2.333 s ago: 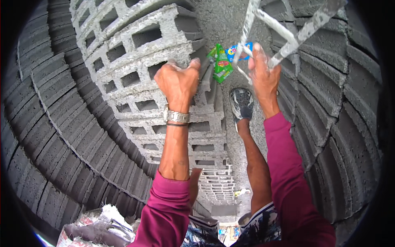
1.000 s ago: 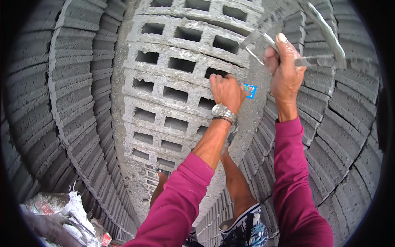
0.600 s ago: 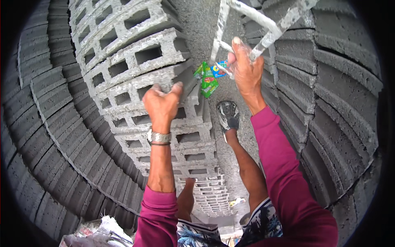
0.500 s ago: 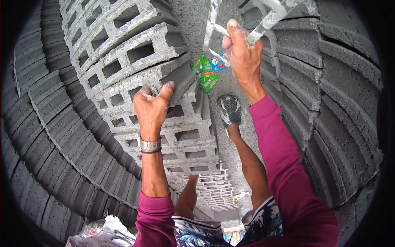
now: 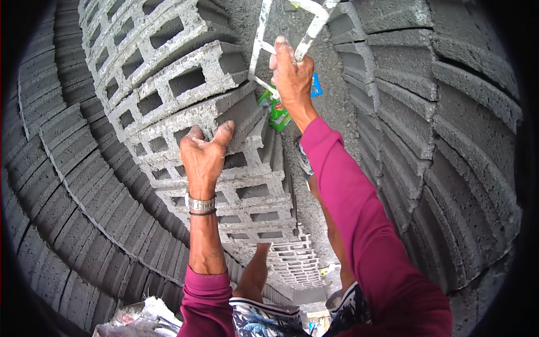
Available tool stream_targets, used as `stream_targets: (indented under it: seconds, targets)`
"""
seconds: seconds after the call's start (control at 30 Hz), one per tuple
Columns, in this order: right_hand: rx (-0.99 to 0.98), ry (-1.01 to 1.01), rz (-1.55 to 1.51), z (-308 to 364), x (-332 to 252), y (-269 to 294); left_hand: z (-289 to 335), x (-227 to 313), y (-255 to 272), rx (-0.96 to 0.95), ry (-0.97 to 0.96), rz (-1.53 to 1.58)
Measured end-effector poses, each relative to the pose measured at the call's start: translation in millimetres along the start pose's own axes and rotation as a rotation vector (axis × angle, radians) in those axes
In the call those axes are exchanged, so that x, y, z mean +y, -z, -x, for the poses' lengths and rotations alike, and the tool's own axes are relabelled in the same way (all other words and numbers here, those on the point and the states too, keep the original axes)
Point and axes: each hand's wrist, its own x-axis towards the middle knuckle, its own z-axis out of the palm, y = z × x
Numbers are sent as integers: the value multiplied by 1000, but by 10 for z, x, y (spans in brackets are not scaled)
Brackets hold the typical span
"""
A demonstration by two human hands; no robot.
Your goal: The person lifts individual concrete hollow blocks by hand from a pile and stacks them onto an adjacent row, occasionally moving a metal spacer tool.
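My left hand, with a metal watch at the wrist, is closed on a hollow concrete block in the tall stack before me. Its thumb and forefinger lie over the block's edge; the other fingers are hidden, apparently in a hollow. Farther off and to the right, my right hand wraps round a bar of a worn white metal frame. The frame's lower end reaches the right end of the stack, close to the block; whether it touches is unclear. Cement dust covers the fingertips of both hands.
More concrete blocks rise in a wall on the right, and tight rows curve along the left. Green and blue wrappers lie on the gritty ground between stacks, near my shoe. A torn white sack sits lower left.
My right hand has brought the metal frame leftward and slightly down, closer to the stack, and my right forearm now covers more of my leg. The left hand keeps its grip on the block.
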Motion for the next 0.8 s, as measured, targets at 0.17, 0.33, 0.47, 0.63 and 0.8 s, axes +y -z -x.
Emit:
stream_targets:
  seconds: [0.17,0.33,0.47,0.63,0.8]
  targets:
    - [-46,178,92,65,-317,-41,15,-104,71,32,2,-92]
    - [55,75,458,-25,944,226,-29,-78,-93,24,-82,-56]
    - [-32,115,423,274,415,383,5,-68,-29,22,-41,-63]
    - [-44,274,234,59,-287,231,-10,-59,13,52,-48,-95]
    - [-9,21,219,-123,348,52,-24,-10,-96,40,-59,-95]
